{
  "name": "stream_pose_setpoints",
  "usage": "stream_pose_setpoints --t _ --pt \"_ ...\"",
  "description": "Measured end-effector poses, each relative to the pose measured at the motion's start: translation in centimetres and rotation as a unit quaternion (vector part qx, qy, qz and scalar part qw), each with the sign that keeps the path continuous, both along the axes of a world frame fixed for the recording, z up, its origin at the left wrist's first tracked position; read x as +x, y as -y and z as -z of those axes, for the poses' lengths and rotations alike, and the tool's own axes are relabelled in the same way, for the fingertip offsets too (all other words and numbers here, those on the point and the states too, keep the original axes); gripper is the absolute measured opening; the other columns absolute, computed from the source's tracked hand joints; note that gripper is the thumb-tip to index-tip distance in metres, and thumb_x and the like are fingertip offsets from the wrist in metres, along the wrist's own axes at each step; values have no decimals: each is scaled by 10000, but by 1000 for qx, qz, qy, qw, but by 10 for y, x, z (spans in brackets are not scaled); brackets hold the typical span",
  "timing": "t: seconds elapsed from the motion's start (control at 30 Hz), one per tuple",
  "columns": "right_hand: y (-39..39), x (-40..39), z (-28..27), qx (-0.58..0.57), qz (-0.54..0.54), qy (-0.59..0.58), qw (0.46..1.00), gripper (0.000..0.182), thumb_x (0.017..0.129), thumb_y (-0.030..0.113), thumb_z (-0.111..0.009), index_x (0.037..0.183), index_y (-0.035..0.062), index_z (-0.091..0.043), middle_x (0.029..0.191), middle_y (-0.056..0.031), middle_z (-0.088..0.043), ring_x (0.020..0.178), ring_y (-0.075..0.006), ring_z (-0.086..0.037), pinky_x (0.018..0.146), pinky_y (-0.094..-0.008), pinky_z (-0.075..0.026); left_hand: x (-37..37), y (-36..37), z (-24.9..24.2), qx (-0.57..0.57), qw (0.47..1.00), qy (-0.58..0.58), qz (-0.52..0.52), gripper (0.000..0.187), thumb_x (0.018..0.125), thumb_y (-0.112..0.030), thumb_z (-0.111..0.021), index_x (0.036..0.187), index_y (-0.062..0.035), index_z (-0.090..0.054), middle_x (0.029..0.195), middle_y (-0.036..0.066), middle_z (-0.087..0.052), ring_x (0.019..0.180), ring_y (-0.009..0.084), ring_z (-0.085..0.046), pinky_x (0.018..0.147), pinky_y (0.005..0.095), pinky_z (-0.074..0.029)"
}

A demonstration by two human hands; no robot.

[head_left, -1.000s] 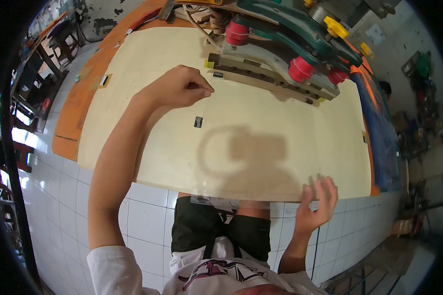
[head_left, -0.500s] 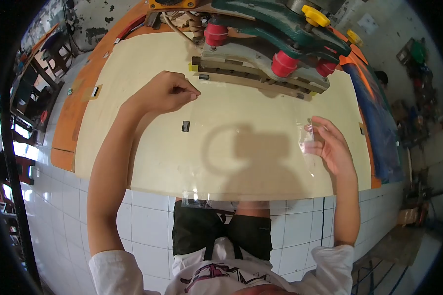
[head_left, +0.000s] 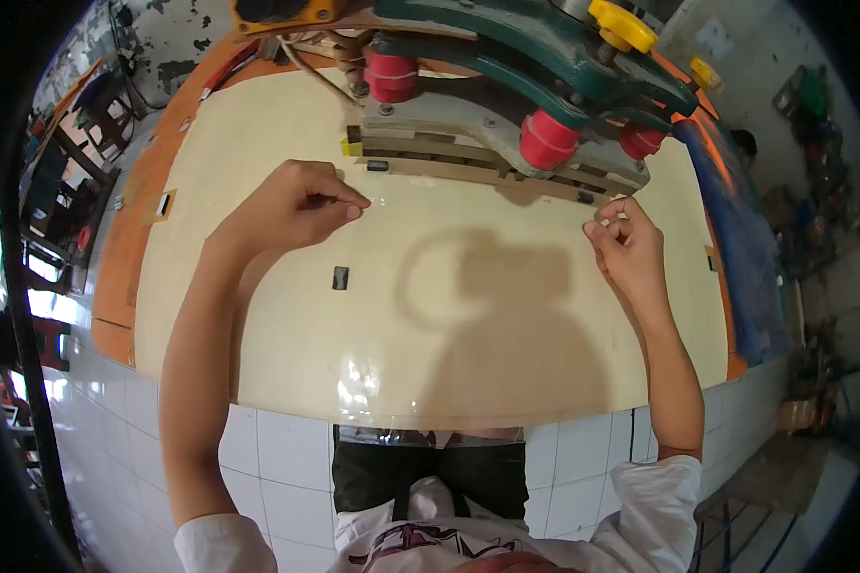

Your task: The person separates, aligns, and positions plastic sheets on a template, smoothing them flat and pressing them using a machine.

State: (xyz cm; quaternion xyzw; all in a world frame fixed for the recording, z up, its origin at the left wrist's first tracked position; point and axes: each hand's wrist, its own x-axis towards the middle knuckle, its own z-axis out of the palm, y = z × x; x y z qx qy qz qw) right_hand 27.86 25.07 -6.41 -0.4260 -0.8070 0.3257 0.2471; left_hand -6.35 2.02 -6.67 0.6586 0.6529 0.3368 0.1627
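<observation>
A thin clear plastic sheet [head_left: 361, 382] lies over the cream work surface [head_left: 287, 334], seen mostly by its glints, and its near end hangs past the front edge. My left hand [head_left: 301, 205] is closed in a pinch at its far left corner, just below the left end of the machine's long bar [head_left: 478, 172]. Thumb and fingers of my right hand [head_left: 629, 239] are pinched at the far right corner, close under the bar's right end. The sheet is hard to make out at both fingertips. A small black mark [head_left: 340, 278] shows between my forearms.
The green machine [head_left: 487, 62] with red knobs [head_left: 549, 141] and a yellow knob [head_left: 623, 26] stands across the back. Blue plastic [head_left: 736, 248] drapes over the right edge. A red-handled tool [head_left: 229, 72] lies at the back left. Small black pieces sit under tape.
My right hand has moved up towards the bar and closed from a loose, open shape into a pinch. My left hand stays pinched. The view has shifted slightly, with the machine appearing nearer.
</observation>
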Motion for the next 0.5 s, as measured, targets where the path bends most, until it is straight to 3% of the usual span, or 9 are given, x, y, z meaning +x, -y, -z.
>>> stream_pose_setpoints --t 0.13,0.27,0.33,0.5 --pt "-4 6 8 79 -39 -19 996 136 879 83 -708 971 -17 -708 623 -58 -616 557 -87 -519 549 -277 -424 3 -1 -1 -12 1000 -10 -21 144 860 -81 -729 983 -25 -779 745 78 -651 658 163 -562 565 302 -417" --pt "-9 10 16 71 -58 -50 995 157 878 89 -703 998 -7 -736 679 -77 -638 578 -116 -549 566 -288 -438 6 -4 1 -6 999 27 -27 128 872 -68 -731 979 -14 -778 742 48 -624 639 112 -521 547 292 -386" --pt "-9 11 11 152 -86 12 985 168 878 109 -706 1017 25 -748 756 -92 -664 602 -173 -584 591 -315 -464 8 -4 0 -21 998 33 -39 129 873 -68 -733 980 -10 -777 734 42 -606 635 106 -504 545 286 -379" --pt "-13 13 14 143 -83 23 986 167 883 129 -705 1021 47 -751 811 -100 -682 629 -234 -616 625 -353 -491 8 -6 -1 -37 998 28 -51 132 877 -71 -737 983 -3 -775 716 28 -559 631 90 -467 539 273 -357"
